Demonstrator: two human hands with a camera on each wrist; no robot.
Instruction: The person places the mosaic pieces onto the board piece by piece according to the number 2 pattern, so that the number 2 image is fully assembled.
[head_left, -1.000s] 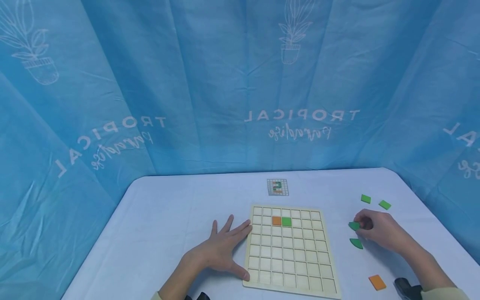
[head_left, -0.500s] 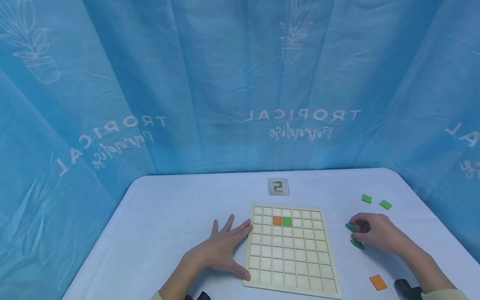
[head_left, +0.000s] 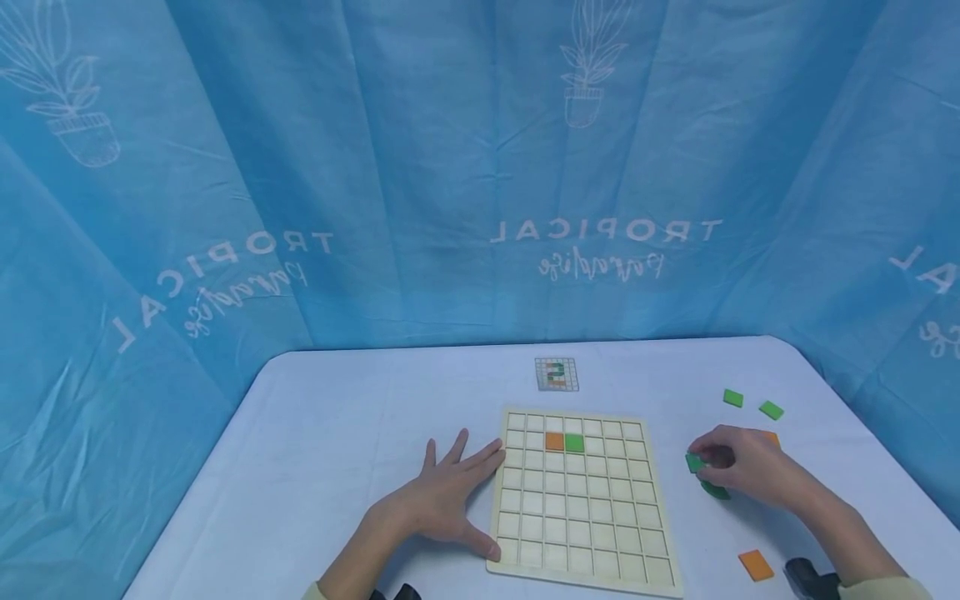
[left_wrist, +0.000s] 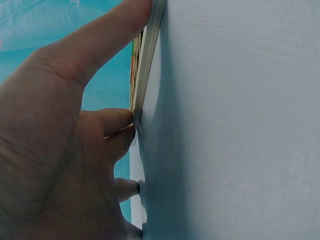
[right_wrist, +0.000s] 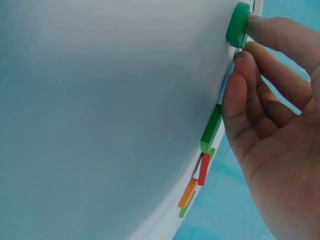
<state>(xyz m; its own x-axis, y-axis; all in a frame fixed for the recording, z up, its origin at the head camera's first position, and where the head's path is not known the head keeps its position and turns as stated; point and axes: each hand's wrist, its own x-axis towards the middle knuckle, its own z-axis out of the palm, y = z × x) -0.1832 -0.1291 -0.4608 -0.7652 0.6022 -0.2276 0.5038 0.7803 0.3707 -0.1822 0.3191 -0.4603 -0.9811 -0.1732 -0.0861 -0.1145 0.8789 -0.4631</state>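
Green piece (head_left: 695, 462): one, held at the right of the grid board, apart from the board's right edge, with a strip of white cloth between.

Right-hand grip (head_left: 750, 462): grasping the green piece between thumb and fingertips, low over the cloth.

Dark green curved piece (head_left: 715, 490): one, just below the held piece in the head view, partly covered by the hand; contact between the two cannot be told.

Grid board (head_left: 553, 506): one, pale, flat, front edge toward the person. Orange tile (head_left: 554, 442) and green tile (head_left: 573, 442) sit side by side in the second row from the far edge, third and fourth cells from the left.

Left-hand grip (head_left: 446, 496): released, fingers spread; thumb at the near left corner, fingertips against the left edge. White cloth stretches widely to its left.

Bench (head_left: 360, 433): white-clothed, rounded far corners, far edge against a blue curtain (head_left: 420, 208).

Picture card (head_left: 557, 374): one, between the board's far edge and the bench's far edge.

Light green tiles (head_left: 752, 404): two, apart, toward the bench's right edge.

Orange square (head_left: 755, 565): one, near the right forearm, well apart from the board.
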